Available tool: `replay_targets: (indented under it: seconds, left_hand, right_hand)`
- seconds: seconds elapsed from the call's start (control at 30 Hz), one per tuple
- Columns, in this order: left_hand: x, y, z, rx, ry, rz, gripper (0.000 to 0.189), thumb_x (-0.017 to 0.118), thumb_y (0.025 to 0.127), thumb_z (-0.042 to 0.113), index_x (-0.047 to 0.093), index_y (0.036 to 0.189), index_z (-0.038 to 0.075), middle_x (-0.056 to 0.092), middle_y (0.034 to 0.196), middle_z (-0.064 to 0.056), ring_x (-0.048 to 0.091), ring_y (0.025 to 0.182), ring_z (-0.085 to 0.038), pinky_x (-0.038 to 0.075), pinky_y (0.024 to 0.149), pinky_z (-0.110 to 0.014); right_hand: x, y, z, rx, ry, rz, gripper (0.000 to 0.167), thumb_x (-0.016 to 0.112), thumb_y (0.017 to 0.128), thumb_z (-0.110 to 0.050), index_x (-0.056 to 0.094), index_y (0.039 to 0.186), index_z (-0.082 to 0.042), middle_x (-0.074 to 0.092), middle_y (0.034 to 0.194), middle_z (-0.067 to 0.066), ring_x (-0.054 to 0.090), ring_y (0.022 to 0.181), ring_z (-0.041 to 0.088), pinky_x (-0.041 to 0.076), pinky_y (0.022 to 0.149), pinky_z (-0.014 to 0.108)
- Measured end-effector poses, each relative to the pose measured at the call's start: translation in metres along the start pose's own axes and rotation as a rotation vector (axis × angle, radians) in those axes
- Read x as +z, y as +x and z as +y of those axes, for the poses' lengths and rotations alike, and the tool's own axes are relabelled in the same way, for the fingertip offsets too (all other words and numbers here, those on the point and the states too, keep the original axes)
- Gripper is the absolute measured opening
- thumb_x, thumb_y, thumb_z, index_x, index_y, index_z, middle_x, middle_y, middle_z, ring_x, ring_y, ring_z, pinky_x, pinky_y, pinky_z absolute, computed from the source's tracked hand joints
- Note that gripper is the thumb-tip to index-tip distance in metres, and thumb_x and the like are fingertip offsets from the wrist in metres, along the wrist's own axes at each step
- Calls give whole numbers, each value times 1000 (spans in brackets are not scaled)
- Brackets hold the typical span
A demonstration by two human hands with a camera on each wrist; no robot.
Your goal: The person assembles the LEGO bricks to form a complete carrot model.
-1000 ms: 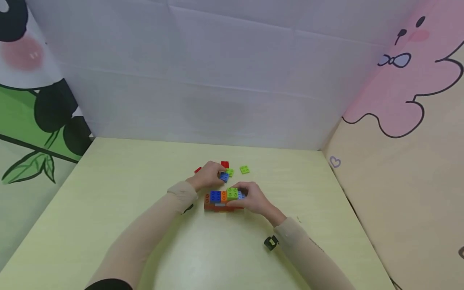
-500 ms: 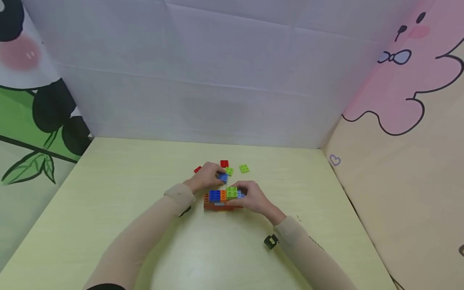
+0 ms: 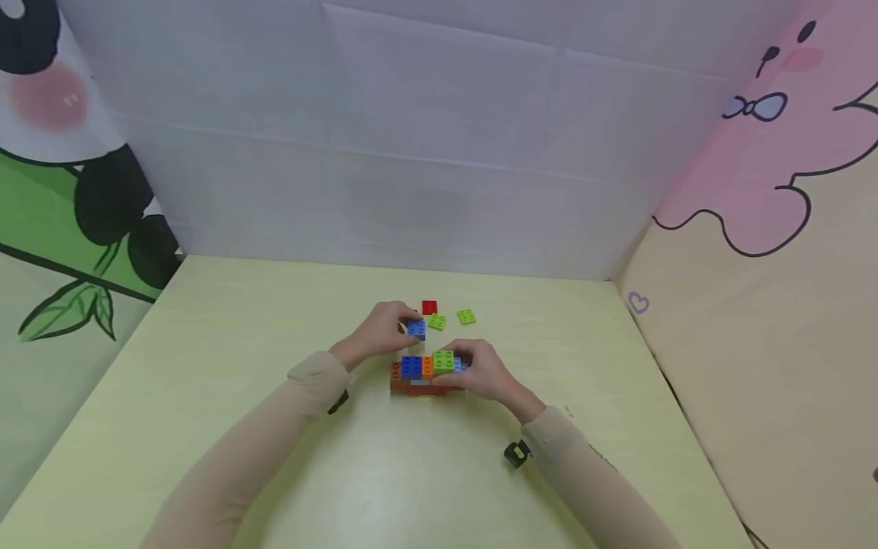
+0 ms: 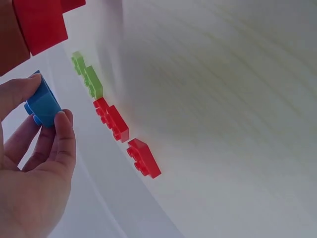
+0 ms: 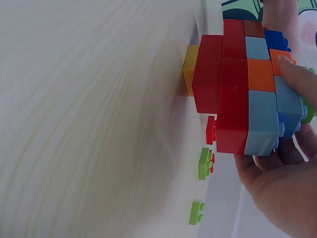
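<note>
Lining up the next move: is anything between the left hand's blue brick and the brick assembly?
Only the thumb of the left hand shows between the blue brick and brick assembly; the right hand grips the assembly's right end, and loose lime-green bricks lie farther back.

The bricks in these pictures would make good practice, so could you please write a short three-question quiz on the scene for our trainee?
1. Which hand pinches the separate blue brick?
2. True or false: the right hand is apart from the stack.
3. In the head view, how many green bricks lie loose on the table?
A) One
B) Two
C) Four

Key:
1. The left hand.
2. False: it grips the stack.
3. B.
</note>
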State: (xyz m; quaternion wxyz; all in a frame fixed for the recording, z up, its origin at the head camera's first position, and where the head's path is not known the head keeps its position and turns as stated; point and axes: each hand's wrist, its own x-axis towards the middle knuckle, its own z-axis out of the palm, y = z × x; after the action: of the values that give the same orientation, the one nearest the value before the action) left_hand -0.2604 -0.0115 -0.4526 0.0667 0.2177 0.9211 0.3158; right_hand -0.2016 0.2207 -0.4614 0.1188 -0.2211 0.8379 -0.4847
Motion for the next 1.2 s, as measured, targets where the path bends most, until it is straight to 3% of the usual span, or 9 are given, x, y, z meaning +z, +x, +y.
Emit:
replay_targets:
  seconds: [0.27, 0.57, 0.77, 0.93, 1.2]
  left_hand:
    - [-10, -15, 9, -34, -4, -1, 40, 76, 82, 19, 66, 117, 4, 63, 98, 0, 57, 85, -16, 50, 72, -26]
    - [-17, -30, 29, 7, -7, 11, 41, 76, 82, 20, 65, 119, 4, 62, 97, 1, 56, 86, -18, 50, 75, -28]
    - [-18, -41, 38, -3, -40, -6, 40, 77, 81, 20, 65, 117, 7, 61, 101, 2, 57, 89, -17, 52, 73, -25]
    - [-17, -46, 43, 43, -66, -7, 38, 77, 81, 20, 67, 115, 7, 62, 97, 5, 57, 86, -14, 51, 72, -25]
    - [-12, -52, 44, 136, -89, -13, 37, 77, 80, 22, 68, 112, 6, 63, 95, 7, 58, 82, -11, 53, 75, -34]
  right_hand:
    - [0, 0, 0, 6, -5, 5, 41, 84, 72, -35, 69, 106, -17, 64, 98, -7, 57, 86, 16, 50, 75, 31]
    - [-1, -1, 0, 13, 0, 10, 41, 84, 72, -36, 69, 105, -17, 64, 99, -7, 57, 90, 16, 49, 78, 32]
    - [0, 0, -1, 1, 6, 0, 40, 85, 72, -34, 69, 105, -16, 64, 99, -6, 57, 89, 17, 50, 77, 31]
    - [0, 0, -1, -22, 4, 4, 38, 85, 72, -31, 69, 104, -16, 64, 98, -7, 57, 88, 16, 50, 77, 31]
    - [1, 1, 1, -28, 21, -3, 36, 84, 73, -27, 70, 103, -15, 65, 99, -7, 57, 90, 16, 50, 78, 31]
